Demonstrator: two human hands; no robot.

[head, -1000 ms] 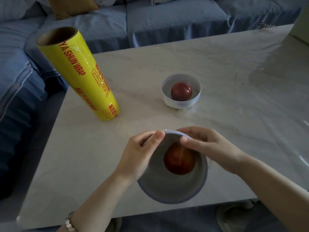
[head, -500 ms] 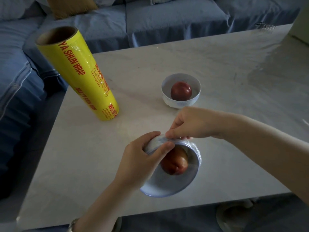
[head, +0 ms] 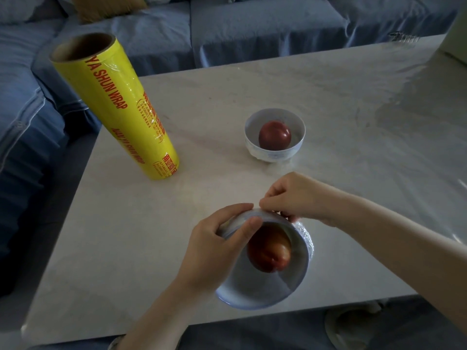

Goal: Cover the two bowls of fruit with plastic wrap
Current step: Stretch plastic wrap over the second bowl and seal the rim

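Near bowl (head: 252, 286): at the near edge of the table (head: 151, 248), right of its middle, tipped so the mouth faces me. Its lower rim meets or overhangs that edge; I cannot tell which. A dark red fruit (head: 269, 250) lies inside.

Left hand (head: 217, 248): grips the bowl's far-left rim, thumb over the lip, fingers curled round the outside.

Right hand (head: 295, 198): curled, fingertips pinching plastic wrap (head: 307, 238) at the far rim, just beside my left thumb. The film is crinkled down the bowl's right side.

Far bowl (head: 267, 154): upright near the table's middle, well apart from my hands, holding a second red fruit (head: 275, 135). Cannot tell whether film lies over its mouth.

Yellow roll of wrap (head: 118, 109): stands on end near the left edge, towards the far left corner, apart from both bowls.

Open room: bare top between roll and near bowl, and a wide stretch out to the right edge. Blue sofa (head: 252, 29) runs along the far and left edges.
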